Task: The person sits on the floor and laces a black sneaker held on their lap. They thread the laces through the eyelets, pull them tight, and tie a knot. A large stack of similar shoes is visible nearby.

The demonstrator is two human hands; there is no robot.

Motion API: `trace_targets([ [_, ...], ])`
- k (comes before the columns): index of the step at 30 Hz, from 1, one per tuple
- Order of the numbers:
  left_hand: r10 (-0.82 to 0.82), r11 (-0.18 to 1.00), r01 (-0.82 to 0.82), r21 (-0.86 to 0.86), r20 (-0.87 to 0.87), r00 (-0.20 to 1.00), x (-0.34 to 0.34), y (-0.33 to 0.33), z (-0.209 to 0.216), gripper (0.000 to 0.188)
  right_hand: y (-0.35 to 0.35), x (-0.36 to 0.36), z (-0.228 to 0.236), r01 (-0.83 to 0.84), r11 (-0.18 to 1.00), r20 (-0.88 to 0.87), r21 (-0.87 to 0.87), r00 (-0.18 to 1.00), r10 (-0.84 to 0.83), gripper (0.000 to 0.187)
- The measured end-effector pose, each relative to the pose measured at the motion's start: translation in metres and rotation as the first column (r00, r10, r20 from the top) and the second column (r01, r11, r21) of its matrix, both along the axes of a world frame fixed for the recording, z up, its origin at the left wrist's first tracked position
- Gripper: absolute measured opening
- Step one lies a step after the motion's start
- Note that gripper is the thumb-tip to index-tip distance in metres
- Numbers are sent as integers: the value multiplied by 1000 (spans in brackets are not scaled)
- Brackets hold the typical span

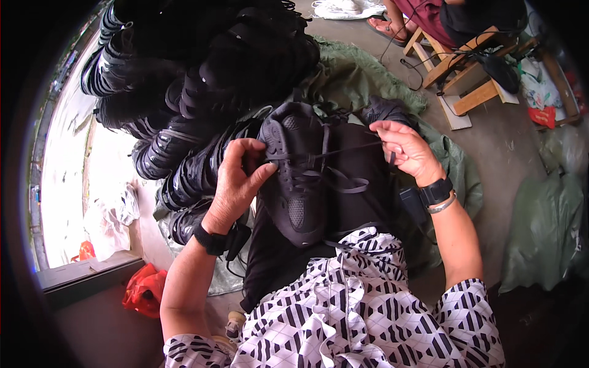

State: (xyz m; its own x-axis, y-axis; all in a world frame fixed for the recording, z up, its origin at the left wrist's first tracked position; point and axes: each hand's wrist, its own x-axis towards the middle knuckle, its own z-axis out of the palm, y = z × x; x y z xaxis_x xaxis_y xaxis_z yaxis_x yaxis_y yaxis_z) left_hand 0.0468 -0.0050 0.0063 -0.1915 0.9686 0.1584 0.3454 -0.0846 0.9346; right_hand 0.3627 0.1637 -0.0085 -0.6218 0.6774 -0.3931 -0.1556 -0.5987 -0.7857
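A black sneaker (299, 214) lies on my lap, its toe toward me and its laces partly threaded. My left hand (238, 173) is closed on the sneaker's left edge by the eyelets, thumb and fingers bent around it. Off to the right, my right hand (410, 152) pinches a black shoelace (354, 147), which runs taut across the sneaker's tongue. Another loop of lace (353, 186) hangs loose on the shoe's right side. What lies right under my left fingertips is hidden.
A large pile of black shoes (184, 92) rises ahead and to the left. Green sacking (362, 67) spreads beneath. At the far right stand a wooden stool (472, 95) and a seated person's leg (396, 21). A red plastic bag (146, 289) sits at the lower left.
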Motion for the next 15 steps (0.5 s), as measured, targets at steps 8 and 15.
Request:
trace_targets([
  [8,2,992,-16,-125,-110,994,-3,-14,4,20,-29,-30,56,-121,720,440,683,856,-273,18],
  [15,56,998,-53,-20,220,974,3,-3,8,14,-89,-97,53,-529,276,585,803,789,-189,20],
])
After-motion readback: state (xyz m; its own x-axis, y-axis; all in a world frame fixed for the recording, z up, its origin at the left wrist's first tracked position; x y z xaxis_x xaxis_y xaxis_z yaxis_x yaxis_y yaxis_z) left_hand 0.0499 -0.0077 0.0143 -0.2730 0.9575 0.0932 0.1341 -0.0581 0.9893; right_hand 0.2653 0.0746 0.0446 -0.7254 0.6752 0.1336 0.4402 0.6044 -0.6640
